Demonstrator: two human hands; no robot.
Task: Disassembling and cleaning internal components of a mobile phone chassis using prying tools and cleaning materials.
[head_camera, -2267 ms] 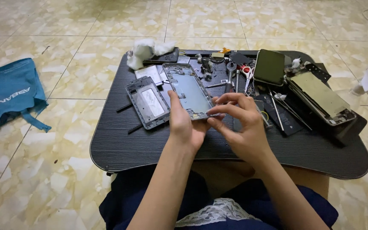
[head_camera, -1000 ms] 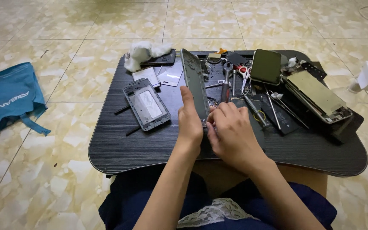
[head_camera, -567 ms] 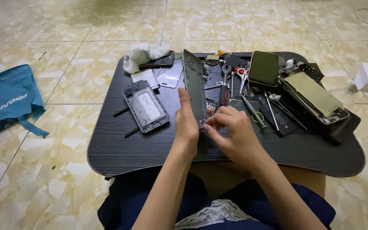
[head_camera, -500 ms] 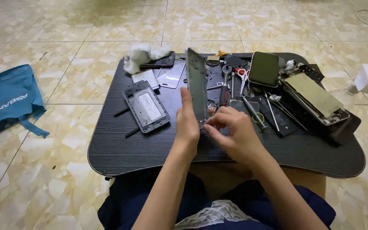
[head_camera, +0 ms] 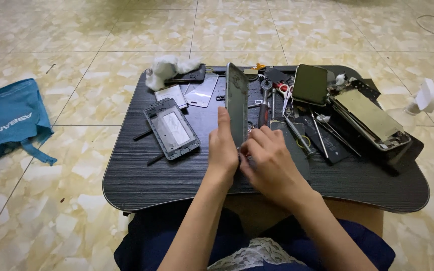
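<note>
Head view: left hand clasps the phone panel on edge above the black lap table, while right hand pinches its lower edge. Prying seems underway; steady, gentle fingertip pressure comes next.

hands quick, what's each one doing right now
Left hand: shut on the phone panel, holding it on edge.
Right hand: fingers pinched at the panel's lower edge; what they grip cannot be told.
</note>
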